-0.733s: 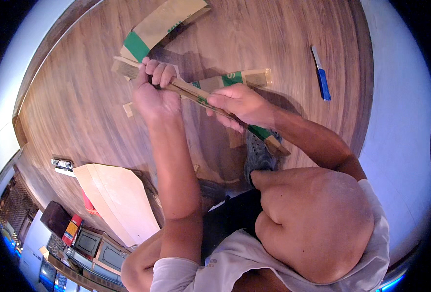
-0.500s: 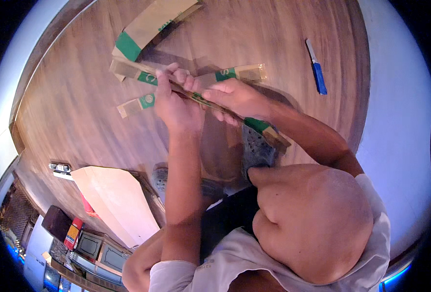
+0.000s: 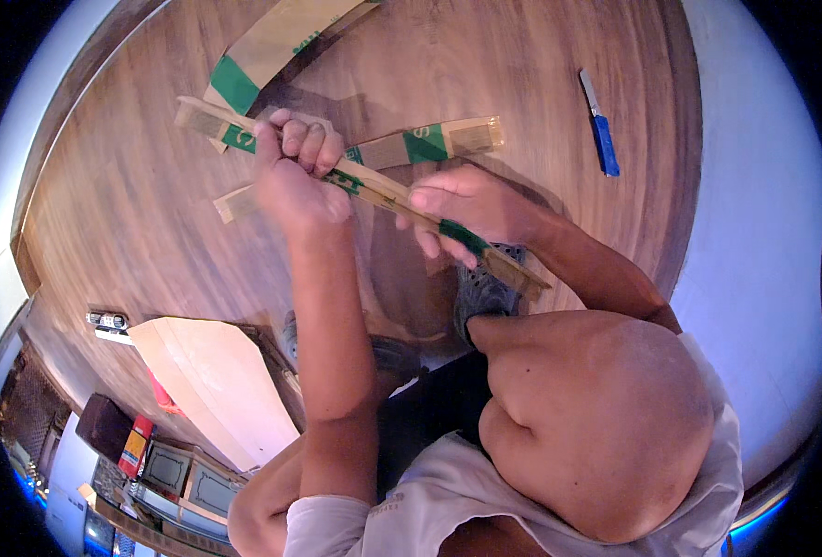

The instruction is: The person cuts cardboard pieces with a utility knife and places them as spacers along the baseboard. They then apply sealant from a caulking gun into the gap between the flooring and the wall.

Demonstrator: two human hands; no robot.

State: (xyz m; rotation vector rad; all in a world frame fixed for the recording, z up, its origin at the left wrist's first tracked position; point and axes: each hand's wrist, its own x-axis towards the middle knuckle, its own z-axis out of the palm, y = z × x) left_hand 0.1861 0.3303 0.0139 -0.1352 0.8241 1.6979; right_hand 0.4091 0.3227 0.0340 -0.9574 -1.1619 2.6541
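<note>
My left hand [image 3: 299,172] is closed around the upper-left part of a long, folded brown cardboard strip [image 3: 378,193] with green bands. My right hand [image 3: 466,209] grips the same strip lower down, thumb on top and fingers beneath, and the strip slants down to the right between them. Behind them on the wooden floor lie another banded strip [image 3: 471,137], partly hidden by my hands, and a wider bent cardboard piece [image 3: 276,46]. A blue-handled knife [image 3: 604,144] with its blade showing rests to the right, out of both hands.
My grey clog [image 3: 480,288] is below the strip. A large pale board [image 3: 207,371] lies at lower left beside a small black-and-white object [image 3: 106,325]. Further back are a red-and-yellow box [image 3: 135,446] and a dark case [image 3: 103,422]. A white surface [image 3: 754,232] borders the right side.
My left hand moved toward the right hand, then back up and left along the strip. The strip has shifted slightly left, and my right hand has dropped a little.
</note>
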